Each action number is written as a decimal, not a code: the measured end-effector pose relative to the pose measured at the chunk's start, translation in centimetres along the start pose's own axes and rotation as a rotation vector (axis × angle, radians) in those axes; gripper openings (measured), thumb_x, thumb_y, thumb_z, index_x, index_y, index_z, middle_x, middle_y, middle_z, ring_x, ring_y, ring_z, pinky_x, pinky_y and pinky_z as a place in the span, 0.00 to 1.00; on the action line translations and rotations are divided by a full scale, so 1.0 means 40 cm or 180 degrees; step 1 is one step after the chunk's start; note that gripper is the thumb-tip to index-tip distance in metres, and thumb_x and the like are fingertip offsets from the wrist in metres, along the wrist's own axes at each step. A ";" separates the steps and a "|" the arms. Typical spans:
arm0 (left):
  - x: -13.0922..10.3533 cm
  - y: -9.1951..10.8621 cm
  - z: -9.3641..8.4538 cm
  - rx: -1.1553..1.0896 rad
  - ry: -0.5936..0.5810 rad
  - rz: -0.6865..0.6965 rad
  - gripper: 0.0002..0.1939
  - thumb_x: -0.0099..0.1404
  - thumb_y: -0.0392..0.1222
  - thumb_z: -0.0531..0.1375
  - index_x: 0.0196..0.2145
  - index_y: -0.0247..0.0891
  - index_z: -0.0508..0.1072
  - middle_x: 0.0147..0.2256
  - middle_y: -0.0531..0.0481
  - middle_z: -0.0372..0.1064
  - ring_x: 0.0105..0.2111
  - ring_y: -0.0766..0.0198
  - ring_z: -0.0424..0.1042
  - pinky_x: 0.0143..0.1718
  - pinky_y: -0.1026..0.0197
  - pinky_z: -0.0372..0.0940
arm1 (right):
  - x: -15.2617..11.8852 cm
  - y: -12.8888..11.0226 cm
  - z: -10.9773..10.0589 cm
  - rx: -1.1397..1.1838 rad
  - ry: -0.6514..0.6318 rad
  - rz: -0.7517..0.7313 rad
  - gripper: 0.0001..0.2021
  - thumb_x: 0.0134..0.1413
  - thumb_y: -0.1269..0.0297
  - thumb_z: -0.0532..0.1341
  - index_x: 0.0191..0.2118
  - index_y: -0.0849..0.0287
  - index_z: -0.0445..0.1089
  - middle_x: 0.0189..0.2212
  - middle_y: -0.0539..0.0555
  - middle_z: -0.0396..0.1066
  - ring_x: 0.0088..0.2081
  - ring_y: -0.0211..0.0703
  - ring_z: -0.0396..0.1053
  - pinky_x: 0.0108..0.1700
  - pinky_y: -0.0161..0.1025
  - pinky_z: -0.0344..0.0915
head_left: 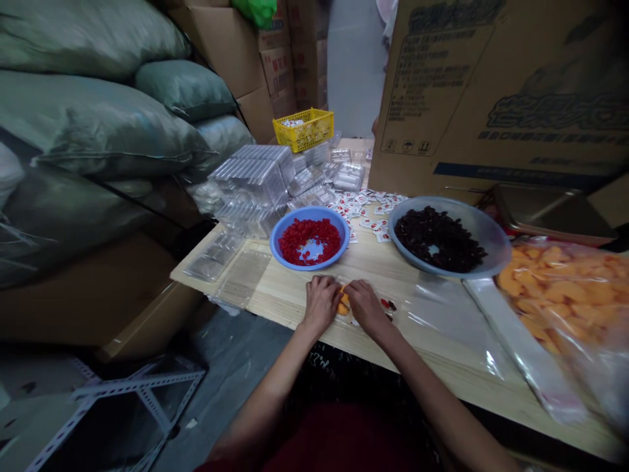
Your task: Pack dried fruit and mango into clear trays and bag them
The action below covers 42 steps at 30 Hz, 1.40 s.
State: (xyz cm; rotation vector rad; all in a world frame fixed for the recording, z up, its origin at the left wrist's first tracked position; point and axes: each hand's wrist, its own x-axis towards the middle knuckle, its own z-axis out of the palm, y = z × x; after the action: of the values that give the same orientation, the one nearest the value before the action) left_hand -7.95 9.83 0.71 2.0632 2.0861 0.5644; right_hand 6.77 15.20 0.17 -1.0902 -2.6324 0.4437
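Observation:
My left hand [320, 303] and my right hand [366, 304] are close together at the near edge of the wooden table. Between them lie orange pieces [343, 303], and the bent fingers of both hands close in on these from either side. Under and beside the hands is a clear plastic tray [400, 307], partly hidden. Small red and dark pieces [388, 305] lie just right of my right hand. My fingertips are partly covered, so the exact grip is hard to see.
Beyond my hands stand a blue bowl of red pieces [309, 239] and a bowl of dark pieces [437, 239]. A bag of orange pieces [565, 282] lies right. Stacked clear trays [253, 183], small white packets [354, 204] and a yellow basket [304, 131] are farther back. A large carton [491, 98] stands behind.

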 end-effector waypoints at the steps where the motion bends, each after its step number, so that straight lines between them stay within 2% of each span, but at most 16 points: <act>1: 0.000 0.003 -0.001 0.0033 0.0003 0.0003 0.10 0.70 0.44 0.56 0.45 0.44 0.75 0.45 0.46 0.68 0.48 0.52 0.60 0.45 0.51 0.57 | -0.006 0.002 -0.001 0.0047 0.0102 0.0042 0.06 0.62 0.72 0.59 0.42 0.60 0.73 0.42 0.57 0.72 0.45 0.47 0.64 0.48 0.41 0.58; 4: -0.005 0.012 -0.007 0.0148 0.0036 -0.0070 0.12 0.68 0.45 0.58 0.48 0.42 0.73 0.47 0.44 0.66 0.49 0.52 0.59 0.46 0.51 0.57 | -0.017 0.005 -0.005 0.0124 0.0226 0.0101 0.07 0.62 0.71 0.60 0.44 0.57 0.73 0.44 0.56 0.71 0.47 0.47 0.64 0.48 0.41 0.56; 9: -0.007 0.038 -0.010 0.0638 -0.0034 -0.0163 0.08 0.65 0.44 0.60 0.36 0.39 0.75 0.45 0.42 0.66 0.48 0.49 0.59 0.46 0.48 0.56 | -0.009 -0.009 0.004 -0.0142 0.0091 0.0361 0.06 0.62 0.71 0.59 0.40 0.59 0.73 0.40 0.57 0.72 0.45 0.49 0.64 0.47 0.42 0.54; 16: -0.012 0.046 -0.014 0.0719 -0.0033 -0.0362 0.08 0.66 0.42 0.57 0.36 0.38 0.76 0.43 0.41 0.68 0.47 0.50 0.61 0.46 0.47 0.57 | -0.016 -0.019 0.026 0.0032 0.0303 0.0423 0.08 0.63 0.71 0.56 0.39 0.59 0.73 0.40 0.58 0.72 0.46 0.50 0.64 0.48 0.45 0.54; 18: -0.020 0.043 -0.034 0.0523 0.0039 -0.0365 0.11 0.69 0.43 0.55 0.37 0.40 0.76 0.43 0.42 0.70 0.46 0.51 0.62 0.46 0.47 0.58 | -0.031 -0.006 0.007 0.0458 0.0433 0.0342 0.09 0.63 0.70 0.56 0.41 0.58 0.74 0.41 0.57 0.73 0.47 0.50 0.65 0.51 0.47 0.54; 20: -0.029 0.055 -0.055 0.0112 0.0178 -0.0257 0.14 0.72 0.42 0.50 0.41 0.41 0.76 0.44 0.43 0.71 0.47 0.53 0.64 0.48 0.49 0.59 | -0.048 0.004 -0.021 0.1112 0.0833 0.0470 0.11 0.64 0.66 0.54 0.44 0.58 0.74 0.43 0.58 0.73 0.49 0.50 0.66 0.55 0.49 0.55; 23: -0.039 0.105 -0.064 -0.0608 0.0230 0.0421 0.20 0.74 0.43 0.46 0.59 0.41 0.66 0.56 0.42 0.68 0.56 0.56 0.63 0.57 0.51 0.57 | -0.069 -0.002 -0.068 0.2696 0.1259 0.1038 0.19 0.67 0.52 0.51 0.47 0.57 0.74 0.45 0.58 0.75 0.50 0.50 0.69 0.55 0.50 0.61; 26: -0.040 0.151 -0.048 -0.0647 -0.0054 0.1150 0.32 0.71 0.52 0.52 0.69 0.44 0.50 0.66 0.42 0.55 0.67 0.52 0.49 0.66 0.44 0.46 | -0.094 -0.021 -0.108 0.4409 0.0852 0.1488 0.29 0.65 0.39 0.44 0.53 0.53 0.71 0.48 0.57 0.75 0.50 0.51 0.72 0.51 0.52 0.68; 28: -0.042 0.143 -0.049 -0.0436 -0.0100 0.1033 0.32 0.70 0.53 0.54 0.67 0.47 0.53 0.65 0.43 0.58 0.68 0.48 0.46 0.66 0.36 0.38 | -0.124 -0.022 -0.127 0.4799 0.0644 0.1603 0.29 0.63 0.37 0.46 0.56 0.50 0.69 0.53 0.56 0.73 0.52 0.53 0.72 0.51 0.54 0.69; 29: -0.048 0.123 -0.059 -0.0381 -0.0037 0.0848 0.28 0.70 0.50 0.54 0.65 0.47 0.58 0.62 0.43 0.62 0.68 0.47 0.49 0.66 0.34 0.37 | -0.142 -0.016 -0.132 0.4674 0.0598 0.1596 0.28 0.62 0.38 0.48 0.57 0.49 0.68 0.55 0.56 0.71 0.53 0.53 0.71 0.53 0.55 0.68; 31: -0.069 0.055 -0.100 -0.0458 0.0272 0.0404 0.19 0.71 0.44 0.52 0.58 0.45 0.67 0.55 0.43 0.71 0.61 0.51 0.61 0.65 0.38 0.45 | -0.179 0.009 -0.127 0.3854 0.0632 0.1396 0.25 0.62 0.42 0.52 0.57 0.49 0.69 0.58 0.57 0.69 0.57 0.54 0.68 0.58 0.57 0.62; 33: -0.094 -0.043 -0.156 -0.0646 0.0740 -0.0169 0.15 0.72 0.43 0.51 0.51 0.43 0.72 0.47 0.43 0.75 0.51 0.55 0.71 0.58 0.47 0.58 | -0.204 0.039 -0.093 0.2572 0.0743 0.1033 0.26 0.60 0.42 0.56 0.56 0.51 0.70 0.60 0.58 0.66 0.63 0.58 0.60 0.63 0.60 0.54; 35: -0.106 -0.159 -0.209 -0.0692 0.1114 -0.0970 0.13 0.70 0.44 0.52 0.46 0.41 0.73 0.42 0.43 0.75 0.43 0.57 0.73 0.48 0.53 0.65 | -0.211 0.063 -0.037 0.1256 0.0769 0.0779 0.29 0.54 0.41 0.60 0.57 0.52 0.70 0.62 0.60 0.62 0.67 0.63 0.50 0.65 0.65 0.45; 37: -0.100 -0.277 -0.241 -0.0546 0.0959 -0.1693 0.11 0.66 0.44 0.56 0.43 0.39 0.73 0.39 0.45 0.75 0.40 0.57 0.72 0.45 0.55 0.64 | -0.203 0.077 0.024 0.0292 0.0589 0.0716 0.35 0.50 0.43 0.63 0.61 0.54 0.66 0.65 0.63 0.57 0.69 0.66 0.44 0.65 0.69 0.39; 40: -0.070 -0.411 -0.248 -0.0564 0.0701 -0.1999 0.08 0.60 0.43 0.61 0.33 0.36 0.74 0.30 0.47 0.73 0.33 0.58 0.71 0.37 0.58 0.64 | -0.186 0.089 0.083 -0.0328 0.0352 0.0804 0.40 0.48 0.47 0.65 0.66 0.55 0.58 0.67 0.64 0.53 0.69 0.66 0.45 0.64 0.70 0.37; 42: -0.053 -0.462 -0.236 -0.0658 0.0580 -0.2040 0.09 0.57 0.45 0.63 0.29 0.36 0.74 0.26 0.49 0.72 0.29 0.61 0.69 0.33 0.61 0.62 | -0.184 0.097 0.096 -0.0424 0.0339 0.0866 0.41 0.49 0.48 0.63 0.67 0.54 0.54 0.66 0.64 0.54 0.68 0.66 0.46 0.63 0.70 0.38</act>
State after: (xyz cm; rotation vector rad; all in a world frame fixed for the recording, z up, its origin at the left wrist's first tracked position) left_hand -28.52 6.62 2.24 1.1677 2.4808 0.8234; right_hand 12.98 11.84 -5.67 -1.4804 -2.4592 0.2560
